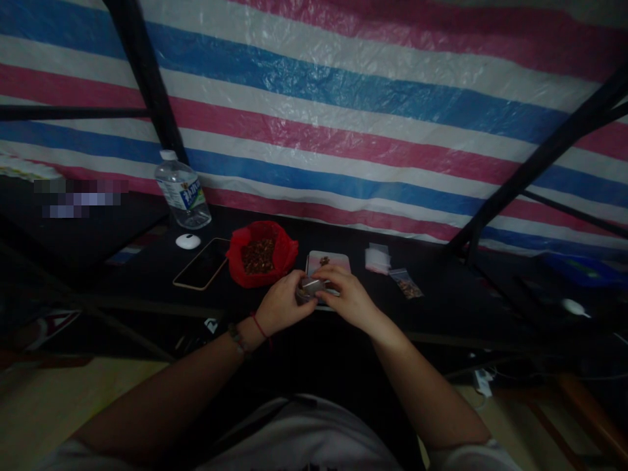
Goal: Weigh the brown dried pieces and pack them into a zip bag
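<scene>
Both hands grip a small, clear, roundish container (310, 288) in front of my body. My left hand (283, 304) is wrapped around its left side, and my right hand (349, 297) closes on its right edge with thumb and fingers. What is inside it is too dim to tell. Just behind the hands, partly covered by them, lies a flat whitish tray or pad (338, 260) with a few small brown pieces (324, 261) on it. To the left stands an open red bag (265, 281) full of small brown bits (258, 256).
A phone (202, 263), a white mouse (188, 241) and a large clear bottle (184, 196) occupy the left of the black table (441, 307). Clear bags (377, 259) and a small bag of brown bits (406, 284) lie at right. Dark metal posts (152, 85) flank a striped sheet (333, 124).
</scene>
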